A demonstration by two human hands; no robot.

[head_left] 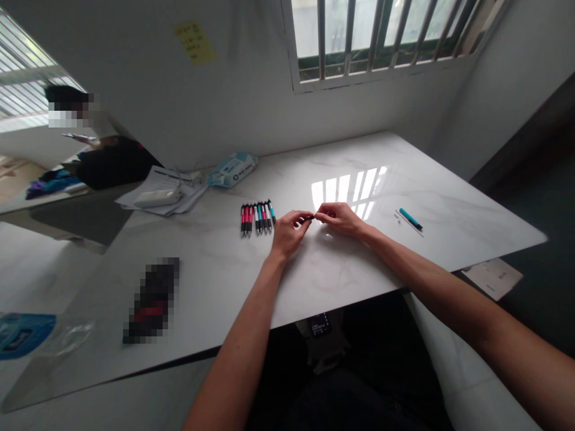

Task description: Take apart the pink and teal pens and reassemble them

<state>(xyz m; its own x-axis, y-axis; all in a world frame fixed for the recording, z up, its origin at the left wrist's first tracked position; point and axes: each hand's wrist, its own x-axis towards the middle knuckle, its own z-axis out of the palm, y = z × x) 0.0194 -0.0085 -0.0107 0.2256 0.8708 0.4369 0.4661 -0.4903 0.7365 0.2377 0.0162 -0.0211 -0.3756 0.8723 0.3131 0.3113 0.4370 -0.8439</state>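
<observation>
My left hand (pixel 286 235) is closed in a pinch on a small black pen part (pixel 308 219) above the white table. My right hand (pixel 340 219) meets it, its fingertips pressed together at the part's end; what they grip is too small to make out. Just left of my left hand, several click pens (pixel 247 219) in pink, teal and white lie side by side, tips toward me. Off to the right of my right hand lie a teal pen barrel (pixel 409 218) with a black grip, a thin refill (pixel 415 228) and tiny loose pieces (pixel 398 221).
A wet wipes pack (pixel 233 170) and papers (pixel 168 197) lie toward the wall. A blurred-out dark object (pixel 153 302) and a blue plastic package (pixel 27 335) are at left. Someone in dark clothing (pixel 114 161) is beyond. The table's front edge (pixel 341 306) runs below my forearms.
</observation>
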